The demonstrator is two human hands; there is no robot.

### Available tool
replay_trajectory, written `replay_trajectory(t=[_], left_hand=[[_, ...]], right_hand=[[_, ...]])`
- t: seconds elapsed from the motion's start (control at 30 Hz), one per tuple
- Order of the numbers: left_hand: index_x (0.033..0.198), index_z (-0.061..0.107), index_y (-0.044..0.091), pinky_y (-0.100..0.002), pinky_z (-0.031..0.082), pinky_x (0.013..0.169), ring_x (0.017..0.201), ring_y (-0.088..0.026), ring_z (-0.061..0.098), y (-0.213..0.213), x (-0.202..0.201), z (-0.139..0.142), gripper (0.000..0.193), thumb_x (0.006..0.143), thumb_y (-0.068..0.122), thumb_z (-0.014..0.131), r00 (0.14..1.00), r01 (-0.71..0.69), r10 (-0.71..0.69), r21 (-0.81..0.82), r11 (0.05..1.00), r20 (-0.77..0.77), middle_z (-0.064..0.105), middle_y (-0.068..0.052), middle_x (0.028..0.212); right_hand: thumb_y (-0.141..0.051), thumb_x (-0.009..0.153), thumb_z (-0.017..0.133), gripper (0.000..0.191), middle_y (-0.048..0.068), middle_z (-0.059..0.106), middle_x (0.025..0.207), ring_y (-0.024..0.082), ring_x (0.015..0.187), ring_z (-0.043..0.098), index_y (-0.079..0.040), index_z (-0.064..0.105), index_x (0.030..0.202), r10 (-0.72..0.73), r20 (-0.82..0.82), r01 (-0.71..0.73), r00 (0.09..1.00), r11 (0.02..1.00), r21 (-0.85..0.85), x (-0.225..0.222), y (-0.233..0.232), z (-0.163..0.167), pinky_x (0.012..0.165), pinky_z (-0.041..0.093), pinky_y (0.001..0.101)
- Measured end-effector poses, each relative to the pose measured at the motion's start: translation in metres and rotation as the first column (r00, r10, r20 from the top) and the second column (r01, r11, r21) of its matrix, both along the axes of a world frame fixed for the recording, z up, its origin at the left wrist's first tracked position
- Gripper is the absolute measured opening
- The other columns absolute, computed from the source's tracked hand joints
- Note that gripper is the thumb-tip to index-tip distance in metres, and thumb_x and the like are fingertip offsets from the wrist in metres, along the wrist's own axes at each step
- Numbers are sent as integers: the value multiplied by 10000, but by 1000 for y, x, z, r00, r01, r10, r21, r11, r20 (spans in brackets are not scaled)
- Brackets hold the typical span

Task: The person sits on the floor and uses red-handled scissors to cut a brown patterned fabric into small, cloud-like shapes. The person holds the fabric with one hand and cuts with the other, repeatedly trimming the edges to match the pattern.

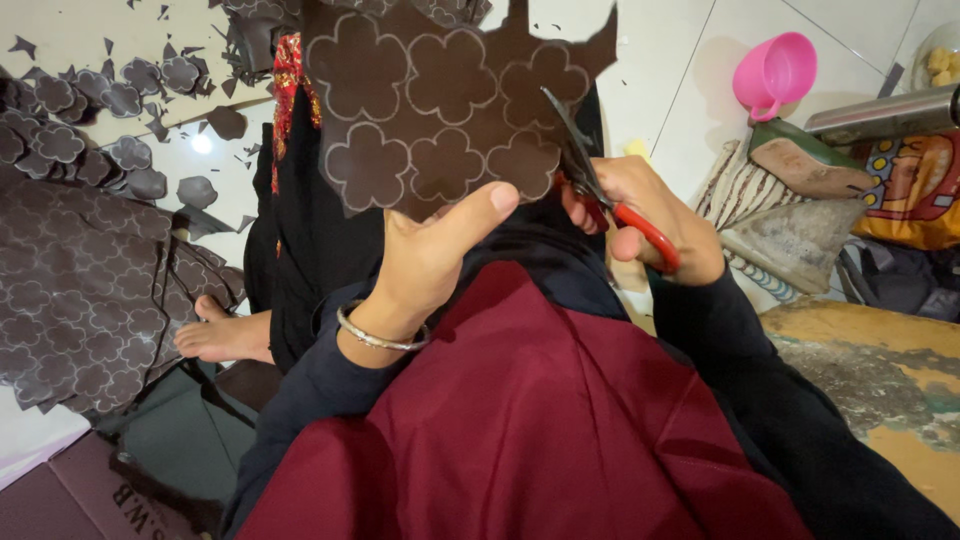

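The left hand [430,255] grips a dark brown sheet [440,100] marked with flower outlines, held up over the lap; the right hand [650,215] clasps red-handled scissors [600,185], blades biting the sheet's right edge; cut flower pieces [90,130] litter the floor.

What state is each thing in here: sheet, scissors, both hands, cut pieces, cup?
Brown sheet: held up, flower outlines drawn, right edge partly cut away.
Scissors: red handles, blades open at the sheet's right edge.
Left hand: gripping the sheet's lower edge, thumb on its face.
Right hand: closed around the scissor handles.
Cut flower pieces: loose on the floor, overlapping.
Pink cup: lying on its side.
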State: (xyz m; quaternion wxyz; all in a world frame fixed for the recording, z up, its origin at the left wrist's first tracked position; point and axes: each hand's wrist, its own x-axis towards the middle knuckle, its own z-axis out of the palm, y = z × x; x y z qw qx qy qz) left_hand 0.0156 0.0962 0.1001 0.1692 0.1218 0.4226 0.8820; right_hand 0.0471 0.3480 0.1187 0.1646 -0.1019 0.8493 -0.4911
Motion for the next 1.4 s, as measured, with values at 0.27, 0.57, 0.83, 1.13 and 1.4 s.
replay_trajectory(t=[0.27,0.57,0.83,1.13,1.4], left_hand=[[1034,737,32,-215,461,687,792,-61,590,-5,-4,14,127,943,89,806,997,-52,29,-345,937,-71,707,23,956],[926,757,21,-191,471,606,698,1,560,-8,-4,24,166,911,178,809,998,32,0,-471,881,69,686,68,831],[994,752,5,-197,554,724,815,-35,659,-9,-7,27,152,916,133,778,1000,15,-4,-439,899,26,745,33,927],[1125,707,-24,-262,593,857,947,-105,689,-5,-9,18,185,963,40,768,995,-11,-19,-293,956,-100,730,-34,1072],[1187,679,-33,-274,598,910,1005,-126,687,-1,-5,14,215,988,-7,756,988,-35,-2,-235,971,-155,717,-53,1134]], right_hand=[[-1116,521,333,1163,19,599,802,121,706,616,-35,603,855,48,36,-49,998,999,17,3,-4,11,648,511,262],[-1122,497,330,1119,10,555,731,123,641,574,-66,554,792,82,85,-84,993,996,26,0,-3,12,577,467,255],[-1125,518,240,1086,-17,534,675,101,587,540,-98,524,727,64,53,-68,997,994,80,0,-2,-2,532,399,247],[-1116,597,305,1094,25,579,755,123,667,592,-72,552,813,80,79,-77,994,996,-38,4,-11,11,587,483,247],[-1131,554,212,1134,18,571,713,127,633,604,-67,531,779,65,71,-70,995,995,65,3,-10,-2,568,479,261]])
